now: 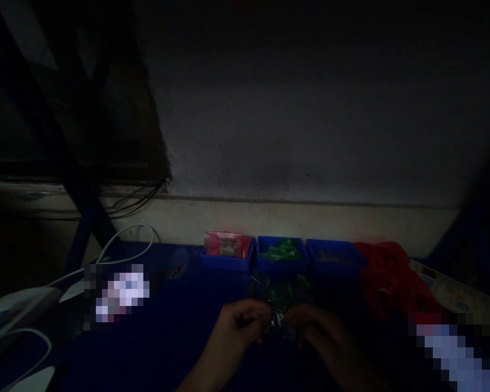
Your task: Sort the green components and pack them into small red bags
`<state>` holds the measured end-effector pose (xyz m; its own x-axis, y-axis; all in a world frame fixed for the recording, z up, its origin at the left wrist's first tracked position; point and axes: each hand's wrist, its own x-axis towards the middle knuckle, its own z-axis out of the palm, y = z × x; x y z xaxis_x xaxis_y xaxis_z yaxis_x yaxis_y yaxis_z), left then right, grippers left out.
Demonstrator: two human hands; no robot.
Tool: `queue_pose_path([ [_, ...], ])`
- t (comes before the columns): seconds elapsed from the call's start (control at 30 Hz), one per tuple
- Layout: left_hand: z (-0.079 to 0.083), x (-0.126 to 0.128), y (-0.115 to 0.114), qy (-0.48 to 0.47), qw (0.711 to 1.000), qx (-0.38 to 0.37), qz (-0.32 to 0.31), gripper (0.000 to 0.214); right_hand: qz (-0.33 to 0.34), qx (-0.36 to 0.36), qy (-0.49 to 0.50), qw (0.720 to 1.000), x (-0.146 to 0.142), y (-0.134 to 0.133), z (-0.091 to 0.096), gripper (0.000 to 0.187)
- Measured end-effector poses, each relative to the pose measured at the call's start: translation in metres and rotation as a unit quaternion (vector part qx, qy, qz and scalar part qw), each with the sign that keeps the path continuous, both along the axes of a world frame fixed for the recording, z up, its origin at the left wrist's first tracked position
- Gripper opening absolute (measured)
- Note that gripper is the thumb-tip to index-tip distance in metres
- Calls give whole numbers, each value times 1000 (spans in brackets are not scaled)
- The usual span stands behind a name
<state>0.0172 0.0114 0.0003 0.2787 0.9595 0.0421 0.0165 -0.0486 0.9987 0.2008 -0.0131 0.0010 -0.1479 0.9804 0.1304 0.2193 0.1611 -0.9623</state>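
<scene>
In the dim head view, my left hand (245, 321) and my right hand (318, 326) face each other low in the middle. Both have their fingers pinched on the edge of a small clear plastic bag (277, 319), which catches a little light. Just beyond the fingers lie green pieces (283, 291) that look wrapped in clear plastic; whether they are inside the same bag I cannot tell. Behind them a blue bin (280, 267) holds more green pieces. To its left another blue bin (226, 263) contains red packets (228, 244).
A third blue bin (337, 267) holds small pale items too dark to name. Crumpled red plastic (386, 277) lies at the right, beside a pale printed box (445, 283). White cables (122, 231) and a blurred-out bright patch (124, 294) are at the left. The wall stands close behind.
</scene>
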Motion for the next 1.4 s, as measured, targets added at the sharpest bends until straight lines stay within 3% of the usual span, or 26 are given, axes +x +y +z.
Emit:
queue_pose_path([
  [0.5,3,0,-2,-9,1000,-10,0,8,-8,-34,-26,999,2,1,6,18],
  [0.97,-1,-1,1,-13,1000,4,0,11,4,7,-53,999,2,-1,3,19],
  [1.07,1,-1,1,-17,1000,4,9,9,-22,43,-50,998,1,1,3,17],
  [1.17,5,-1,0,-12,1000,1,18,7,-73,125,-59,988,2,0,3,12],
  [1.27,8,-1,-1,-17,1000,-3,23,7,-119,252,-54,959,9,-7,4,9],
  [1.4,6,-1,0,-27,999,7,28,8,-101,353,-57,928,22,-18,3,4],
])
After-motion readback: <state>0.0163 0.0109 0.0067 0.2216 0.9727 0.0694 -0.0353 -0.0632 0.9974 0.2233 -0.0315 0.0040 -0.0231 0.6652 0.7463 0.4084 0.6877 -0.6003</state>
